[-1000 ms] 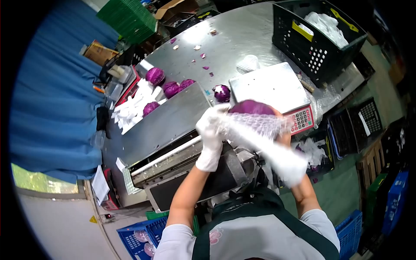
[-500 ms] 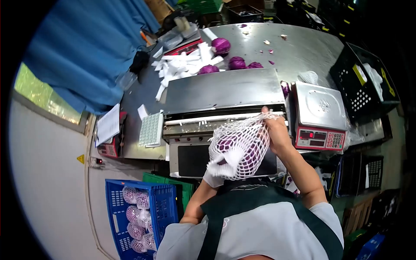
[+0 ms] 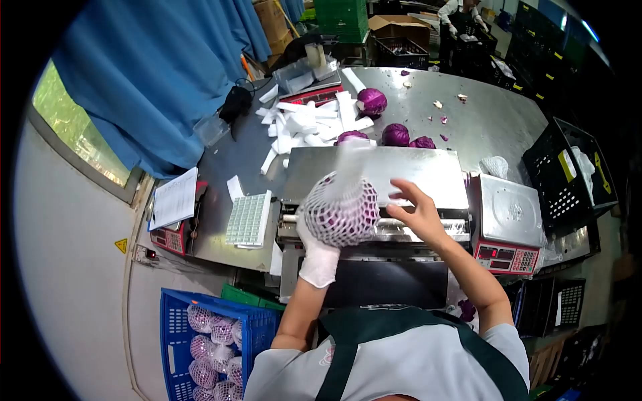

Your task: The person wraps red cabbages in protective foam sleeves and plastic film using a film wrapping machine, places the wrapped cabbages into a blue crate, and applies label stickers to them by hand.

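My left hand [image 3: 317, 259], in a white glove, grips a red cabbage [image 3: 342, 217] covered in white foam netting. The loose end of the net sticks up, blurred, above the cabbage. To its right my bare right hand [image 3: 422, 215] holds nothing, with thumb and fingers apart. Both hands are over the front of a metal wrapping machine [image 3: 421, 170]. Behind that machine lie bare red cabbages [image 3: 396, 135] and a pile of white foam strips [image 3: 311, 123].
A red scale [image 3: 511, 214] and a black crate [image 3: 558, 174] stand at right. On the left are a sheet of labels [image 3: 249, 219] and a clipboard [image 3: 174, 198]. A blue crate [image 3: 261, 324] of netted cabbages sits below. Another person [image 3: 461, 17] works far back.
My right hand has let go of the net and moved away, fingers spread. The netted cabbage has moved forward over the machine in my left hand, and the view has tilted up.
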Tool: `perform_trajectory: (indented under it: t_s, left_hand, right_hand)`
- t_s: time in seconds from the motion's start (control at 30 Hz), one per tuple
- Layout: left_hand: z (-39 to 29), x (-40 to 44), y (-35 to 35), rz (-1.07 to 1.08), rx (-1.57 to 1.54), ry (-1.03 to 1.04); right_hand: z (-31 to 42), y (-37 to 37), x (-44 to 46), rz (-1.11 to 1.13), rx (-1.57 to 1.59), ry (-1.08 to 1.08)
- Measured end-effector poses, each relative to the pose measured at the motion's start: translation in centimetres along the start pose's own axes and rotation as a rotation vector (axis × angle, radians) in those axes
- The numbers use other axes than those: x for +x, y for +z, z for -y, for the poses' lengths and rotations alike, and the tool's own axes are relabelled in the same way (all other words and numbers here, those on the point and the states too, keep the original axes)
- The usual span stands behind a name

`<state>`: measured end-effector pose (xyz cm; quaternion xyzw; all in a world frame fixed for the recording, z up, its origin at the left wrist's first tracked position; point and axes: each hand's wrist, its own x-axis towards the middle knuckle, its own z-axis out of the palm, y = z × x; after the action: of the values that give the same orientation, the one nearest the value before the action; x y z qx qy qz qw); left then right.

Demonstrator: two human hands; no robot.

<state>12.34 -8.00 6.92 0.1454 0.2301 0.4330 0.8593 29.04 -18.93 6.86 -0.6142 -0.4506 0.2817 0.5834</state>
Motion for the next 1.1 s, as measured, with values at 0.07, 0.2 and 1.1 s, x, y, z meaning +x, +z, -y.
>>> perform_trajectory:
  t_s: [0.07, 0.2, 1.1]
  left_hand:
    - [-1.1, 3.0, 1.6, -0.126, 0.108, 0.056]
    - [1.0, 7.6, 2.6, 0.037, 0.478, 0.273]
    - [-0.9, 7.4, -4.3, 1.528, 2.278, 1.078]
  right_hand:
    - [1.0, 0.0, 2.5, 0.096, 0.141, -0.017]
    - [-1.4, -0.8, 7.9, 0.110, -0.010, 0.135]
    - [-5.2, -9.3, -0.7, 0.683, -1.219, -0.933]
